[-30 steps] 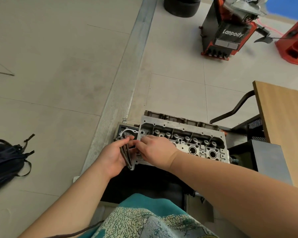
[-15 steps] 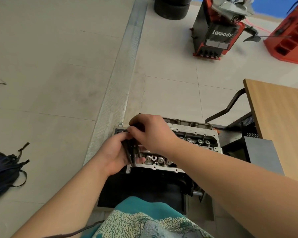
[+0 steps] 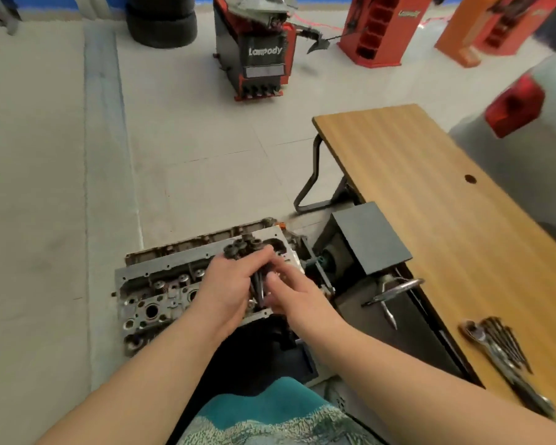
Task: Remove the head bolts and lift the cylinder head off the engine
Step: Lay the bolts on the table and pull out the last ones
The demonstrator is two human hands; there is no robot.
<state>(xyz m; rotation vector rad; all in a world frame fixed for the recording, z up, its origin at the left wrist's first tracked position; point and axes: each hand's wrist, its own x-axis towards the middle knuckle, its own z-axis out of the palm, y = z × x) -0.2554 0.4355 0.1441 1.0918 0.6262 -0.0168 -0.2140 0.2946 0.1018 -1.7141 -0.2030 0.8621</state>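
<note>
The grey cylinder head (image 3: 161, 293) sits on the engine, its valve gear and bolt holes exposed. Over its right end my left hand (image 3: 228, 290) grips a bundle of several long dark head bolts (image 3: 246, 248), their heads sticking up past my fingers. My right hand (image 3: 289, 292) closes on the same bundle from the right, fingers round the shanks. The bolts' lower ends are hidden between my hands.
A wooden table (image 3: 437, 200) stands to the right with wrenches (image 3: 498, 348) near its front edge. A black box (image 3: 366, 242) and a metal handle (image 3: 395, 290) lie beside the engine. A red tyre machine (image 3: 254, 49), tyres (image 3: 161, 22) and red cabinets (image 3: 376, 30) stand farther off.
My view swung right, bringing the table and wrenches into sight. Both hands moved along the cylinder head to its right end with the bolt bundle, and the right hand now grips it too.
</note>
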